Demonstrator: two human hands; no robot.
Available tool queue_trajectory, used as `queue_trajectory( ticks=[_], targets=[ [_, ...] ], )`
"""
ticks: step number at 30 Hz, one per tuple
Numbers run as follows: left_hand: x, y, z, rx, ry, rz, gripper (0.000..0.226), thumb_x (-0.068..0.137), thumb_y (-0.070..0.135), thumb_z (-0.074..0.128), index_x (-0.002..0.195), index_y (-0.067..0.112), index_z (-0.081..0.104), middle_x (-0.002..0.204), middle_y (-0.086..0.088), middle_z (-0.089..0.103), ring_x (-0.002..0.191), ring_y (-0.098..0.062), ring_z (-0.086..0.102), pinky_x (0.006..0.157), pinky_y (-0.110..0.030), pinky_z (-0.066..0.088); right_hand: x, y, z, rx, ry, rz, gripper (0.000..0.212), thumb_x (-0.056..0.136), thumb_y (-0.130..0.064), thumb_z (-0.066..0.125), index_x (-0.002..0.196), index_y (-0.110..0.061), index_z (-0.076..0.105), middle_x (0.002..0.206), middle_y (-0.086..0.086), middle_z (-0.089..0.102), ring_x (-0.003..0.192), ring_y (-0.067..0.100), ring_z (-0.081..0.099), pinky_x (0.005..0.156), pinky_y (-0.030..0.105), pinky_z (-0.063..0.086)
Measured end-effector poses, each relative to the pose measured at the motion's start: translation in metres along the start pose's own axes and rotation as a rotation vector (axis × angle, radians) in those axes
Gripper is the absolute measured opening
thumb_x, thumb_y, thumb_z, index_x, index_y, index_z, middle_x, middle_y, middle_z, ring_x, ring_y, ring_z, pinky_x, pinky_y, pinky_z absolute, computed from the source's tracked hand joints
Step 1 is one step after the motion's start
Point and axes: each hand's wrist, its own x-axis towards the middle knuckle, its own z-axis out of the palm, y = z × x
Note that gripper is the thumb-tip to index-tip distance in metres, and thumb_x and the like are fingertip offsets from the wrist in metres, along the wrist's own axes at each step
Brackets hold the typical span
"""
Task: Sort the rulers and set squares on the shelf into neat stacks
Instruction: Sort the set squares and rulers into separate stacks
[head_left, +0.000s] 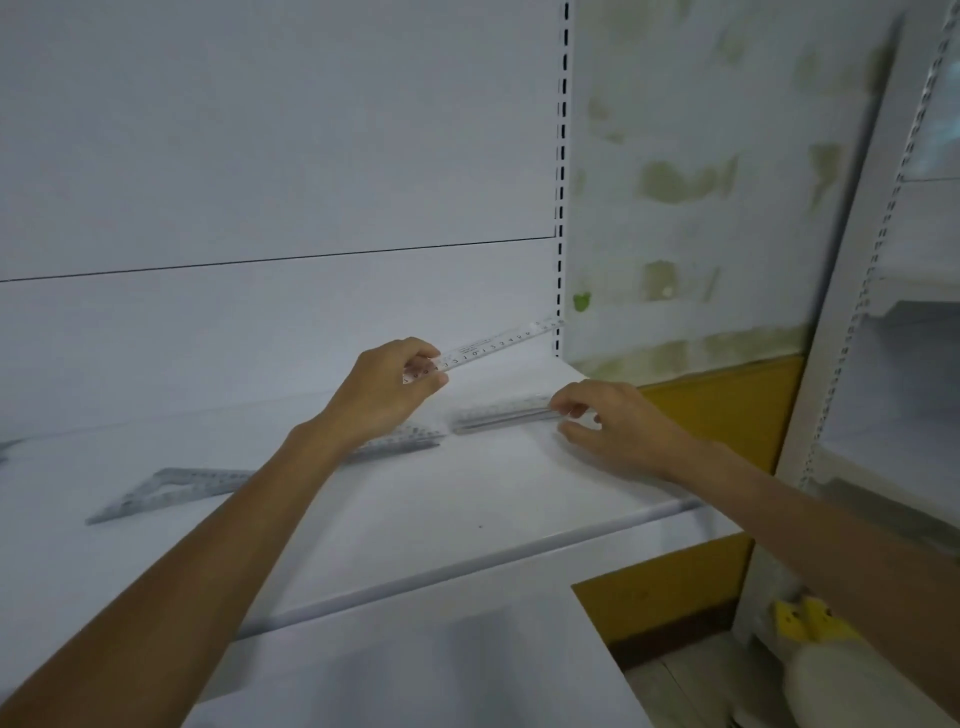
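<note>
Your left hand pinches the near end of a clear ruler between thumb and curled fingers. You hold it off the shelf, and its far end slants up to the right towards the slotted upright at the back corner.

Your right hand is lower and to the right, with its fingers above and its thumb below the right end of the stack of rulers, gripping it lightly. That stack lies flat on the white shelf, running left to right, just right of your left wrist.

Further left, a set square lies flat on the shelf, and your left forearm crosses over its long edge. The tip of another transparent piece shows beside your left wrist, close to the left end of the stack; blur hides its exact shape. Behind your right hand, past the shelf's edge, there is a yellow panel.
</note>
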Motion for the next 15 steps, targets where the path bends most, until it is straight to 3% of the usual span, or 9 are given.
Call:
queue_trajectory(
  ticks=[5, 15],
  targets=[
    [0.009, 0.016, 0.028, -0.025, -0.004, -0.015, 0.026, 0.086, 0.027, 0.062, 0.110, 0.020, 0.059, 0.102, 0.006, 0.060, 0.096, -0.007, 0.054, 0.078, -0.017, 0.036, -0.007, 0.016, 0.005, -0.080, -0.105, -0.021, 0.028, 0.091, -0.030, 0.049, 0.115, -0.021, 0.060, 0.116, -0.002, 0.059, 0.106, 0.013, 0.051, 0.094, 0.025, 0.039],
    [0.026, 0.023, 0.072, 0.012, -0.146, -0.039, 0.025, 0.084, 0.025, 0.064, 0.108, 0.018, 0.061, 0.111, 0.001, 0.062, 0.101, -0.010, 0.053, 0.082, -0.020, 0.035, -0.006, 0.021, 0.011, -0.029, -0.067, -0.055, 0.026, 0.092, -0.031, 0.046, 0.112, -0.020, 0.060, 0.118, -0.002, 0.055, 0.107, 0.013, 0.047, 0.091, 0.024, 0.036]
  ],
)
